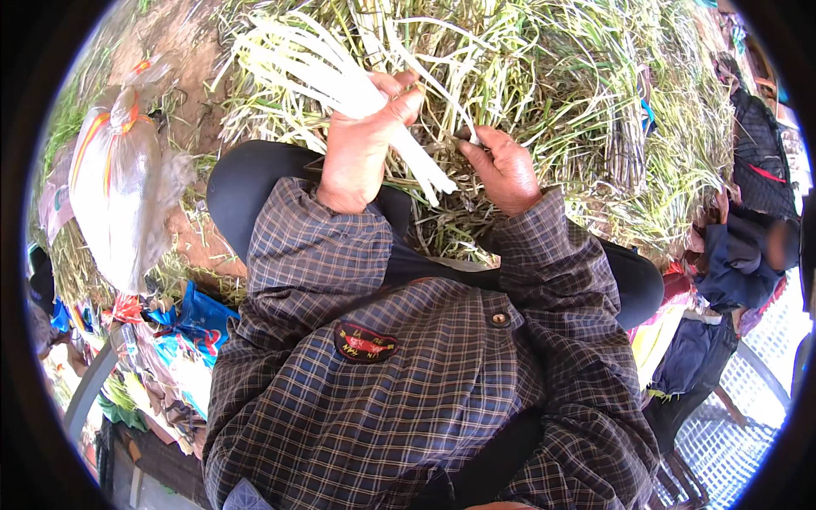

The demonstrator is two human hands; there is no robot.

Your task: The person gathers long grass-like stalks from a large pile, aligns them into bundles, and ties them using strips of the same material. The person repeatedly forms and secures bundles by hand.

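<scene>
My left hand [361, 153] is closed round a bunch of long pale stalks [302, 59], white to light green, like chives or young scallions. Their cut-looking white ends point down toward my lap, and the leafier ends fan out to the upper left. To its right, my right hand [506, 170] pinches the white end of a single thin stalk [444, 92] between thumb and fingers. That stalk slants up to the left, apart from the bunch's lower ends. Beneath both hands spreads a heap of loose green and yellowed stalks [561, 76].
A knotted clear plastic bag [119, 187] stands at the left on brown ground [183, 51]. Behind it lie a blue bag [200, 316] and other crumpled wraps. My dark-covered knees [251, 191] flank the work. At the far right sits another person in dark clothing [739, 263].
</scene>
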